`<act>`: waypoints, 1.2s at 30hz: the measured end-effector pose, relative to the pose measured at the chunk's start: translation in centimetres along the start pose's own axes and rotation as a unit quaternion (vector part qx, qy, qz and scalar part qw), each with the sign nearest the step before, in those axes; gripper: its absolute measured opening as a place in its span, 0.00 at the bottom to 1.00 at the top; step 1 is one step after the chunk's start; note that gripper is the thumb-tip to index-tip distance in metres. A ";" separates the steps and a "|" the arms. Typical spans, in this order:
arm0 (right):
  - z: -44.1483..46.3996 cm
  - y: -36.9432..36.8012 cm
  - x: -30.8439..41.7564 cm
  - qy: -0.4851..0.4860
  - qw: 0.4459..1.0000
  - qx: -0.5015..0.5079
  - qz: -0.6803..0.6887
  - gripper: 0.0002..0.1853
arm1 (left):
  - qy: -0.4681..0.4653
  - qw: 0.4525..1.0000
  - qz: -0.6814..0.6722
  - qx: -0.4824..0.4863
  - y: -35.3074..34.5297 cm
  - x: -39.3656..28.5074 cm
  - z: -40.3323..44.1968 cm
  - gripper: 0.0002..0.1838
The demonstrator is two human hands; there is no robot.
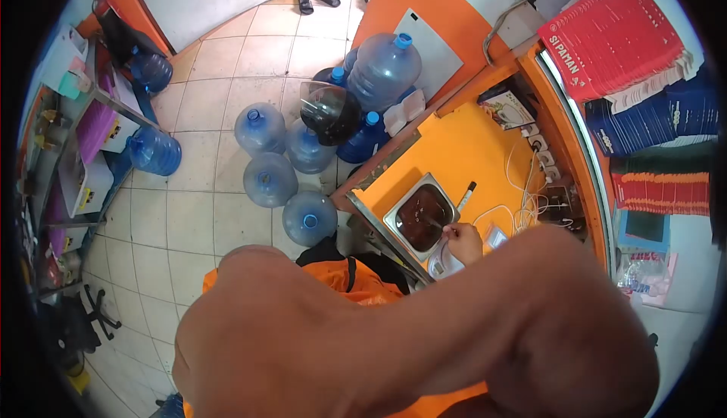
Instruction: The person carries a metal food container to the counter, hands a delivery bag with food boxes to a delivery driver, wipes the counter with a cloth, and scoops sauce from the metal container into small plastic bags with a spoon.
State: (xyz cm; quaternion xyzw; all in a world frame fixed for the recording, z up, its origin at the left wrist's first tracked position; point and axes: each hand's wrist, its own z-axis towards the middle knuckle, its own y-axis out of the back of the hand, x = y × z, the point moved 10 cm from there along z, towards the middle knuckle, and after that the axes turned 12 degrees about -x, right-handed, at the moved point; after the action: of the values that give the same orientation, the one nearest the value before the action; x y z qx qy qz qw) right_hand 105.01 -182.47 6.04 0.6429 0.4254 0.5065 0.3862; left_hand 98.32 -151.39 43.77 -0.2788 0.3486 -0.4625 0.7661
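My right hand (463, 242) is closed at the right front corner of a rectangular metal pan (395, 212). Its fingers pinch a thin utensil (435, 224) that reaches into the dark brown liquid (421, 213) in the pan. A rounded white device (444, 263) sits by the pan's near edge, partly hidden by my arm. Right of the pan a slim white and black object (468, 194) lies on the yellow-orange counter (454, 145). My left hand does not show. Bare limbs fill the lower part of the view.
Large blue water bottles (270, 180) and a dark helmet (330, 113) stand on the tiled floor left of the counter. White cables (522, 198) and sockets lie at its right. Stacks of red printed packs (613, 35) fill the right side; shelves (87, 183) line the left.
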 end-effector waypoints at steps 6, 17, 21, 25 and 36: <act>-0.3 -0.9 -0.8 -0.001 1.000 0.012 0.014 0.10 | 0.007 1.000 -0.017 0.006 0.5 1.2 -0.2 0.09; -0.5 -2.4 -2.7 -0.022 0.998 0.048 0.042 0.10 | 0.015 0.999 -0.046 0.020 0.6 2.7 -0.7 0.11; -0.6 -0.4 -0.4 0.000 1.000 -0.006 0.024 0.10 | 0.013 0.998 -0.059 0.018 0.8 2.8 -0.9 0.12; -0.9 -0.3 -0.5 -0.007 0.998 -0.029 0.053 0.09 | 0.016 0.997 -0.066 0.026 1.0 2.9 -0.9 0.13; -0.8 -0.5 0.0 0.010 0.999 -0.014 0.027 0.10 | 0.020 0.996 -0.079 0.033 1.0 2.9 -1.2 0.15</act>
State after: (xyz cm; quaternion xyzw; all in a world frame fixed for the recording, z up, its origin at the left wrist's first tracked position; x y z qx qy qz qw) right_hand 104.18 -182.29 5.68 0.6435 0.4047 0.5292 0.3769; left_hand 98.81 -153.74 41.53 -0.2707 0.3252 -0.5381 0.7289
